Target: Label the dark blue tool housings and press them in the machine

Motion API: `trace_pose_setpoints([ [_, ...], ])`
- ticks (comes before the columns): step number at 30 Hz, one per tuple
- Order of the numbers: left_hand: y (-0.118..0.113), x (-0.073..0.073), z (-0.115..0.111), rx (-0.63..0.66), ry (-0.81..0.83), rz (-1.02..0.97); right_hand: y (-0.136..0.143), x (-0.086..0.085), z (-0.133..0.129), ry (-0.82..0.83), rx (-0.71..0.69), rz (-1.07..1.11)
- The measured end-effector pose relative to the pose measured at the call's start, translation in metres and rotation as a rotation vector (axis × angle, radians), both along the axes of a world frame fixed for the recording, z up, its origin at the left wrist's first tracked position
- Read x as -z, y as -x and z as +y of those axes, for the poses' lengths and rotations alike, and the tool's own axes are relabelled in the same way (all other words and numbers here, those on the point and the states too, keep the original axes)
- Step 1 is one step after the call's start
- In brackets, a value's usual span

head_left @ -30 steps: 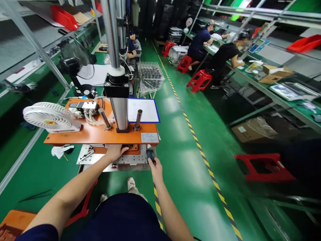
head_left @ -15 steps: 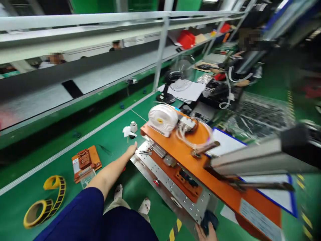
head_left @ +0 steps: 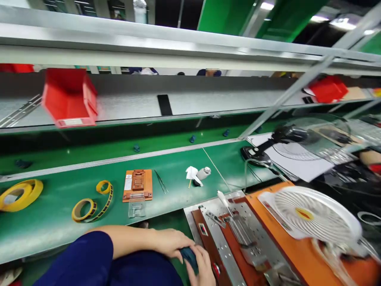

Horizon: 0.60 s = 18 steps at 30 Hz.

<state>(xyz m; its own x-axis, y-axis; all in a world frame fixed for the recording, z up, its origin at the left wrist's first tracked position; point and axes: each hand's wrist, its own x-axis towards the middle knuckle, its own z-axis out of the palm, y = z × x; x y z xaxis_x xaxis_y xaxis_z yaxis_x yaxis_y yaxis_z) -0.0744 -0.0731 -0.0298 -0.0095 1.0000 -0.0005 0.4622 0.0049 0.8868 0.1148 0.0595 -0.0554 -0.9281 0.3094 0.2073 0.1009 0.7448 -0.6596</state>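
My left hand [head_left: 173, 242] and my right hand [head_left: 203, 267] meet low in front of my body, at the left edge of a metal and orange press fixture [head_left: 222, 248]. Between them is a dark blue-green, rounded object [head_left: 189, 259]; its kind cannot be made out. Fingers of both hands are curled against it, and they cover part of it. A red button [head_left: 216, 270] on the fixture's front lies just right of my right hand. A white-handled lever or tool [head_left: 224, 200] stands on the fixture's plate.
On the green bench [head_left: 166, 159] lie tweezers [head_left: 161, 181], a small orange jig [head_left: 137, 185], yellow tape rolls [head_left: 85, 209] and a bottle [head_left: 203, 173] beside white tissue. A white fan [head_left: 309, 214] rests on the fixture's orange top. A red bin [head_left: 70, 97] sits on the shelf.
My view has swung left. My left hand has left the fixture's corner, and my right hand has come from its far end with the dark object; both hands are now together on it.
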Motion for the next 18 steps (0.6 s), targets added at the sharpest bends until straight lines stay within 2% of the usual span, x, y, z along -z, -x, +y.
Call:
trace_pose_setpoints([
  [1,0.009,-0.001,-0.011,-0.071,0.025,0.006,0.028,-0.006,-0.003,-0.005,-0.108,0.000],
  [2,0.021,-0.002,-0.022,-0.196,0.045,-0.017,0.057,-0.013,-0.007,-0.005,-0.174,-0.006],
  [4,0.055,-0.001,-0.050,-0.541,0.050,-0.100,0.110,-0.026,-0.018,0.017,-0.235,-0.029],
  [7,0.128,0.005,-0.111,-1.090,0.035,-0.154,0.165,-0.033,-0.036,0.046,-0.229,-0.031],
  [9,0.187,0.012,-0.164,-1.397,0.050,-0.128,0.186,-0.026,-0.046,0.048,-0.251,-0.047],
  [11,0.246,0.022,-0.222,-1.684,0.077,-0.100,0.197,-0.011,-0.054,0.067,-0.309,-0.087],
  [13,0.298,0.033,-0.273,-1.892,0.124,-0.092,0.202,0.006,-0.060,0.107,-0.360,-0.127],
  [15,0.340,0.047,-0.310,-2.039,0.179,-0.094,0.206,0.020,-0.063,0.154,-0.381,-0.176],
  [18,0.385,0.071,-0.338,-2.154,0.243,-0.095,0.210,0.034,-0.065,0.196,-0.339,-0.292],
])
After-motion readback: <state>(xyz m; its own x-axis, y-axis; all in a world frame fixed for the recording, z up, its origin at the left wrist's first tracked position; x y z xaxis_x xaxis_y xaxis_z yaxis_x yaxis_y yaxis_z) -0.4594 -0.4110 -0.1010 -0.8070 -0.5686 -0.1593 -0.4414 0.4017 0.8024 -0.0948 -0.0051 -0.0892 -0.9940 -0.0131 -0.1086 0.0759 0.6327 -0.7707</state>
